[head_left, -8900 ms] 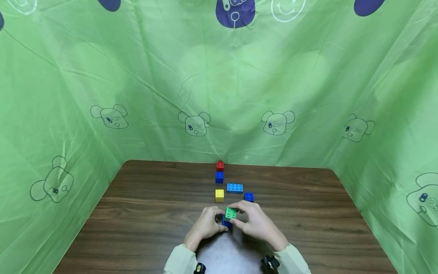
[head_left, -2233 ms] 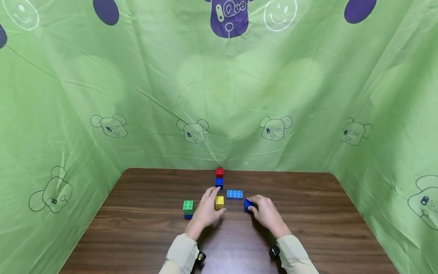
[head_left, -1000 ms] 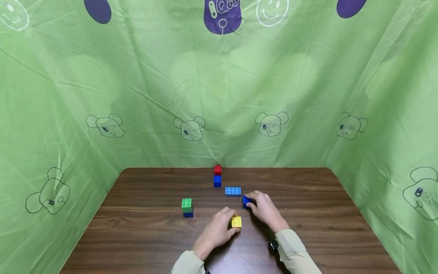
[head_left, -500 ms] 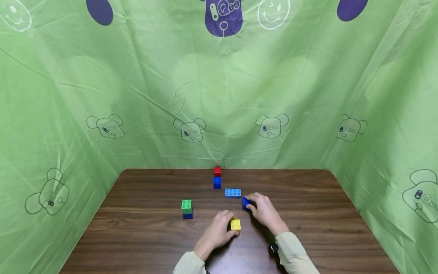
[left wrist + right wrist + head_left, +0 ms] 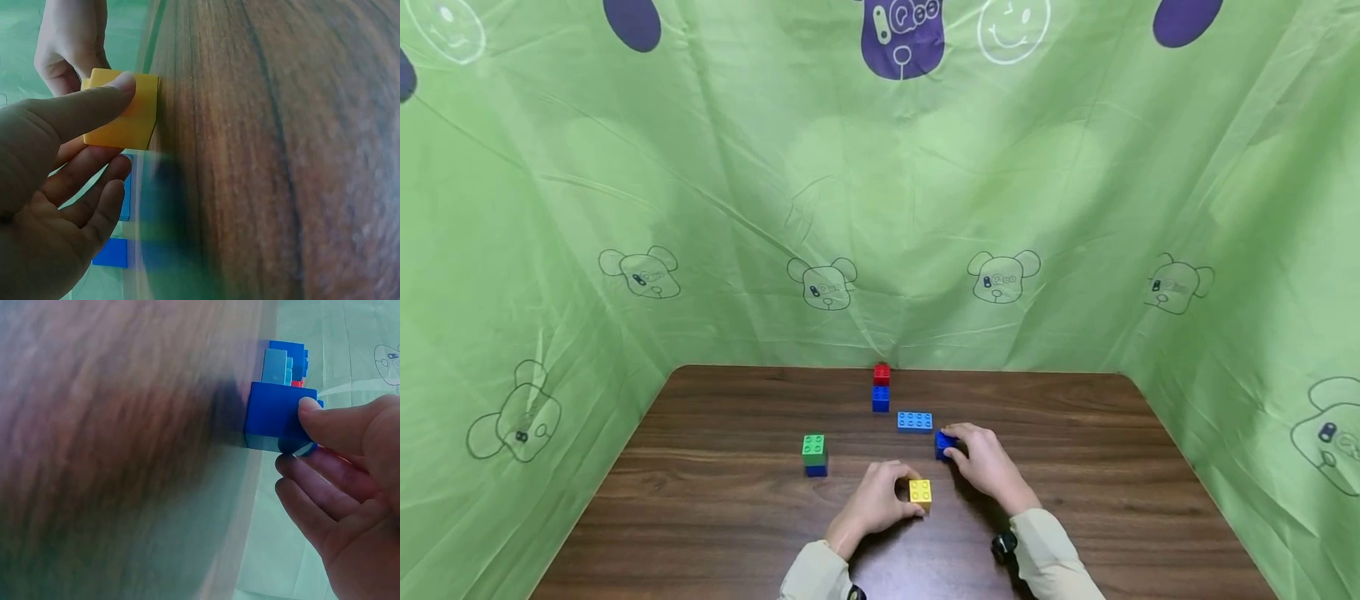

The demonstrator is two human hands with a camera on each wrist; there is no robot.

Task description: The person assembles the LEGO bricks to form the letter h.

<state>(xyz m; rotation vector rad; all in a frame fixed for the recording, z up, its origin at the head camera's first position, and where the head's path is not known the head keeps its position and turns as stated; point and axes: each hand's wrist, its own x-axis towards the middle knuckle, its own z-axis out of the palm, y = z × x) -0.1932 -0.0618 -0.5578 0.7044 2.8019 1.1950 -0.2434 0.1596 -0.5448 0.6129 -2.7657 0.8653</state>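
Near the middle front of the table, my left hand (image 5: 872,502) pinches a yellow toy brick (image 5: 920,493) between thumb and fingers. The left wrist view shows the thumb across the face of the yellow brick (image 5: 134,115), low by the tabletop. To the right and a little farther away, my right hand (image 5: 987,462) grips a dark blue brick (image 5: 943,446), its studs partly covered by the fingers. In the right wrist view my thumb presses one side of that blue brick (image 5: 278,412), which stands on the table.
A green brick (image 5: 814,448) sits on a dark blue brick (image 5: 816,471) at the left. Farther back lie a light blue long brick (image 5: 914,422), a blue brick (image 5: 881,398) and a red brick (image 5: 882,374) at the far edge. Green cloth (image 5: 737,208) encloses the wooden table (image 5: 715,517).
The green brick, on a dark blue one, went to the left side. My left hand took the yellow brick and brought it nearer and rightward. My right hand took hold of the blue brick.
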